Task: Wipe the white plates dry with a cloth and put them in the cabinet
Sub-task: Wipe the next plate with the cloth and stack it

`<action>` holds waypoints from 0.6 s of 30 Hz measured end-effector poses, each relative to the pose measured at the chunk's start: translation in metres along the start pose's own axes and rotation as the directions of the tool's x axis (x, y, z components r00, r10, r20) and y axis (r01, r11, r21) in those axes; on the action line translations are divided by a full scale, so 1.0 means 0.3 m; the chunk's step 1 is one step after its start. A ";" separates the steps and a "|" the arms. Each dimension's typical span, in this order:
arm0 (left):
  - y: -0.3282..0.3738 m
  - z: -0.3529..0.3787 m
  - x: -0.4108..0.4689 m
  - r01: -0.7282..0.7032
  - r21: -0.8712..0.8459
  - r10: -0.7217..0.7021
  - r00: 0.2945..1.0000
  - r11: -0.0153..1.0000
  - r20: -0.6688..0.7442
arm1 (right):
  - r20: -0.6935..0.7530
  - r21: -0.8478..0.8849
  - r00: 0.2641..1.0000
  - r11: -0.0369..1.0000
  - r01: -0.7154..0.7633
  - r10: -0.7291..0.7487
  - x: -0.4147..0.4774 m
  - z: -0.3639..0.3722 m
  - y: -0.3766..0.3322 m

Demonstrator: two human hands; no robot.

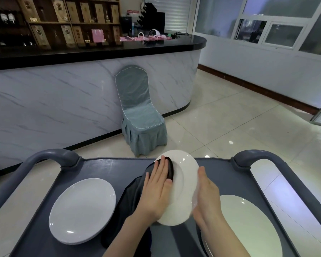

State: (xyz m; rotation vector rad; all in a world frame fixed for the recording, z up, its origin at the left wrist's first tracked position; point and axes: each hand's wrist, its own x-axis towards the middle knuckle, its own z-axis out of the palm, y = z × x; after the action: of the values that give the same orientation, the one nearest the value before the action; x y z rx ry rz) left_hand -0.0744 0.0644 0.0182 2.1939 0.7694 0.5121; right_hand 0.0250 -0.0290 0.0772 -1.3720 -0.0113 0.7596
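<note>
Head view. Grey cart surface (109,167) in the near field, with a curved handle at far left (52,156) and another at far right (263,156).

Three white plates present. The left plate (82,210) lies flat on the surface, near left. The right plate (248,227) lies flat, near right, partly cut off by the frame edge. The middle plate (185,175) is held off the surface between both hands, tilted up on edge, inner face turned left.

Left hand (157,186): fingers straight and together, released, pressing a bunched part of the dark cloth (130,199) against the plate's inner face. The rest of the cloth hangs down onto the surface between the left plate and the held one.

Right hand (205,197): fingers straight, laid flat against the plate's right side, not clenched. Contact zone is blurred; thumb position not readable.

Background: blue-grey covered chair (141,112) on the tiled floor, against a marble-fronted bar counter (63,101) with a black top. Wooden shelves (67,21) with boxes and bottles stand far left.
</note>
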 end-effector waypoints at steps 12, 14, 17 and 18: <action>0.090 0.055 -0.054 -0.085 0.000 0.085 0.994 0.996 0.065 | -0.028 0.007 1.000 1.000 -0.009 0.009 -0.003 -0.009 -0.009; 0.060 0.028 -0.017 -0.013 0.032 0.011 0.998 0.999 0.061 | -0.046 0.008 0.999 1.000 0.004 -0.004 -0.003 -0.009 -0.015; -0.010 0.000 -0.020 0.090 -0.011 -0.089 0.993 0.996 0.074 | -0.070 -0.043 0.992 0.994 0.102 -0.105 0.010 -0.016 -0.034; -0.031 -0.011 -0.031 0.117 -0.030 -0.115 0.990 0.993 0.078 | -0.065 -0.088 0.985 0.984 0.154 -0.160 0.015 -0.020 -0.038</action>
State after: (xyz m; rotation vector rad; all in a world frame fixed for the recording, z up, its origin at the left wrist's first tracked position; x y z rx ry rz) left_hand -0.0865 0.0651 0.0123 2.1095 0.8353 0.3789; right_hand 0.0365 -0.0320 0.0839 -1.4583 -0.0949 0.5824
